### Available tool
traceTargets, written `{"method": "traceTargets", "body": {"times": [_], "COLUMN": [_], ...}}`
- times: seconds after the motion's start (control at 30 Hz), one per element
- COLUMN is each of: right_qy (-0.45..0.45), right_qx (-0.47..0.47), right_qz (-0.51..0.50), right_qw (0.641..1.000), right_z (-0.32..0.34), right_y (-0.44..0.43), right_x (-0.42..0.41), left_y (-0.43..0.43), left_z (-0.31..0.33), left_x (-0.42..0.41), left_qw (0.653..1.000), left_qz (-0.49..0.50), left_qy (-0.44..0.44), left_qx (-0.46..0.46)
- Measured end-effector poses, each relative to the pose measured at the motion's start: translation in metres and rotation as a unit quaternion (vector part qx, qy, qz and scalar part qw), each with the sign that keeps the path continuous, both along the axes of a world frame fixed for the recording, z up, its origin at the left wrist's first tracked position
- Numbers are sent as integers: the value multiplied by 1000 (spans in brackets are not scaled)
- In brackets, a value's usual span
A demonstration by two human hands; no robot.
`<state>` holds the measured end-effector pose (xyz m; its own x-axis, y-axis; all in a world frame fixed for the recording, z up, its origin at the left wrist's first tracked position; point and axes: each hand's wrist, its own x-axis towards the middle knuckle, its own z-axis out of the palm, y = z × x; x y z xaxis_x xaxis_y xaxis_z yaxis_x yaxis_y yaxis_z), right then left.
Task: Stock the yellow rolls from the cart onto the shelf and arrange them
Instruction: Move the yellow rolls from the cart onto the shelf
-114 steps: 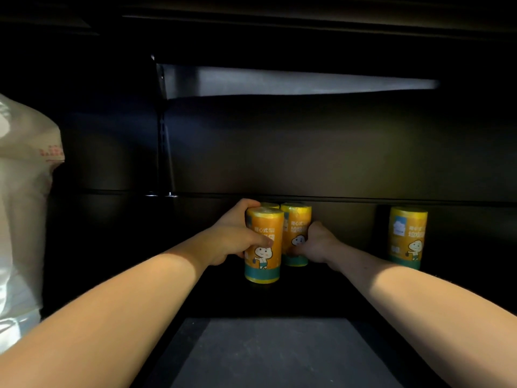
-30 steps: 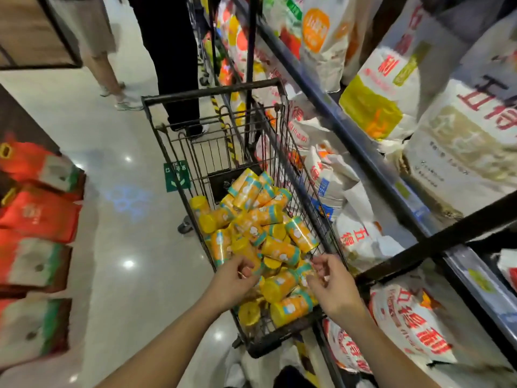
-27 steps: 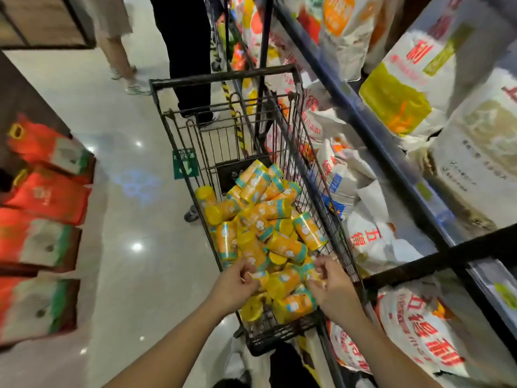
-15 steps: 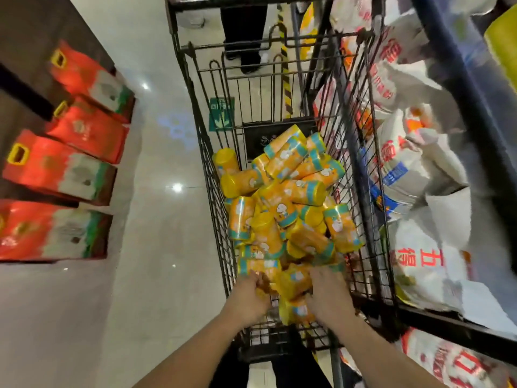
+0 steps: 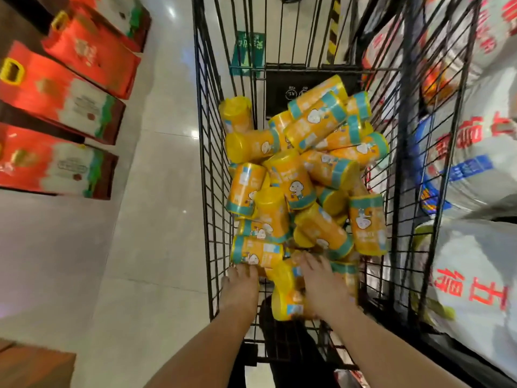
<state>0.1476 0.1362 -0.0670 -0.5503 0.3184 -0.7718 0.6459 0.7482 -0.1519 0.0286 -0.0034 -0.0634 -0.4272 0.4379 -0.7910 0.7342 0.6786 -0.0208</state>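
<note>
Red boxes lie in a row on the pale floor at my far left. Each has a yellow handle and a small dark label, and I cannot read the print.

Right of them stands the wire cart, with the yellow rolls heaped in it at every angle. The heap lies ahead of both my hands and fills the basket from side to side.

My left hand is low at the cart's left wall. Its fingertips touch the flat roll lying crosswise at the near edge of the heap. I cannot tell whether the fingers close on anything.

The near roll sits between my hands, pressed against the thumb side of my right hand. That hand's fingers reach forward over the rolls beyond it. Blur hides the thumb, so I cannot tell whether the hand grips.

Every roll has a teal band and a small cartoon figure, and the lettering is too smeared to read. A green sign with white characters hangs on the cart's far end, and I cannot make them out. Below it is a black panel with tiny white icons.

White sacks are stacked to the right, outside the cart. They bear large red Chinese characters, with 五得 on the nearest. One sack has a blue stripe.
</note>
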Motion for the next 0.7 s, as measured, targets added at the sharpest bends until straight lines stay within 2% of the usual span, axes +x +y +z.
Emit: {"method": "traceTargets", "body": {"times": [0.23,0.33,0.43,0.6,0.7], "right_qy": [19,29,58,131,197], "right_qx": [-8,-16,-36,-90,-105], "right_qz": [-29,-43,-98,-243,-329], "right_qw": [999,999,993,957,917], "right_z": [-12,-14,-5,21,43], "right_y": [6,10,14,21,25], "right_x": [-2,0,4,9,7], "left_y": [-4,-4,0,9,16], "left_z": [-14,-10,5,42,66], "left_x": [6,6,4,-6,-21], "left_qw": [999,999,997,992,986], "left_qz": [-41,-17,11,4,5], "left_qy": [4,-19,-49,-93,-116], "left_qx": [1,21,53,86,121]}}
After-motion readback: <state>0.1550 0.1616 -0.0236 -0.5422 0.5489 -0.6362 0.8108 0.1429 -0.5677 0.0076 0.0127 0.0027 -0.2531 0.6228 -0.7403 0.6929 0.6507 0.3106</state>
